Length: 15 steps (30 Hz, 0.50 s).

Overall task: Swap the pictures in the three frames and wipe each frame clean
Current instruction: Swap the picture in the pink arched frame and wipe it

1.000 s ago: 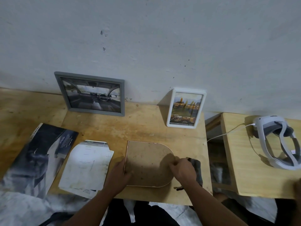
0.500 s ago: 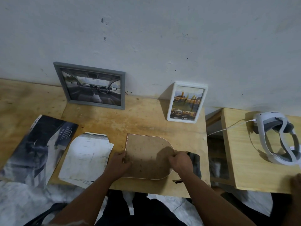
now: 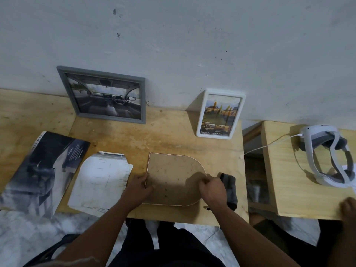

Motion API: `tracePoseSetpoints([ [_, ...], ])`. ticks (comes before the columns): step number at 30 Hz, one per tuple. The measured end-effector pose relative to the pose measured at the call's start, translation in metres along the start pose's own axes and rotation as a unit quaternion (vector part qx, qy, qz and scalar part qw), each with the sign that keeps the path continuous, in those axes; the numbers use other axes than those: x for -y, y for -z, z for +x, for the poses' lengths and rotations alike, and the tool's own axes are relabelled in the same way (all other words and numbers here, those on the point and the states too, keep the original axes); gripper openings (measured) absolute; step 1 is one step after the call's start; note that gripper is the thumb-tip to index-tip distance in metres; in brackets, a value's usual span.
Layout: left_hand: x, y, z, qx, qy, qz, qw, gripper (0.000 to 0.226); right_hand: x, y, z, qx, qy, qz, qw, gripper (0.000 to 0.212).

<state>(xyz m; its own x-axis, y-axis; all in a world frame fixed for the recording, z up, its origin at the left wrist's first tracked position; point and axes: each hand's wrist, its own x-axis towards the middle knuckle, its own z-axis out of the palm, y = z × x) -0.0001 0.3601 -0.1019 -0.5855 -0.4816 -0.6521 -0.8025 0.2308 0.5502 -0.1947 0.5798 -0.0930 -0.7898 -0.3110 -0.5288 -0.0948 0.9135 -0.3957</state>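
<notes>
An arch-shaped frame [image 3: 169, 170] lies face down on the wooden table [image 3: 154, 135], its brown backing up. My left hand [image 3: 137, 186] holds its left edge. My right hand [image 3: 211, 188] pinches at the backing near the curved right edge. A dark grey cloth [image 3: 230, 186] lies just right of that hand. A grey frame [image 3: 105, 94] with a car-interior picture leans on the wall at the back left. A white frame [image 3: 220, 114] with a yellowish picture stands at the back right.
A cut white print [image 3: 100, 180] lies left of the arch frame, and a dark magazine [image 3: 42, 168] lies further left. On a second wooden table [image 3: 289, 189] to the right sits a white headset [image 3: 327, 153] with its cable. Another person's hand [image 3: 349, 209] touches that table's near corner.
The view has tipped and shifted slightly. Both hands stay on the arch frame, with the right fingers working a little at its right edge. The frame has not moved.
</notes>
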Motion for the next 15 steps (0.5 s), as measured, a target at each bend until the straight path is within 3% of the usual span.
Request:
tracePoseSetpoints([
  [10, 0.002, 0.002, -0.001, 0.009, 0.007, 0.007, 1.0, 0.072, -0.008, -0.019, -0.004, -0.039, -0.046, 0.059, 0.996, 0.039],
  [15, 0.002, 0.001, -0.002, 0.009, 0.004, 0.01, 1.0, 0.073, -0.004, -0.019, -0.024, -0.039, -0.006, 0.019, 0.999, 0.037],
])
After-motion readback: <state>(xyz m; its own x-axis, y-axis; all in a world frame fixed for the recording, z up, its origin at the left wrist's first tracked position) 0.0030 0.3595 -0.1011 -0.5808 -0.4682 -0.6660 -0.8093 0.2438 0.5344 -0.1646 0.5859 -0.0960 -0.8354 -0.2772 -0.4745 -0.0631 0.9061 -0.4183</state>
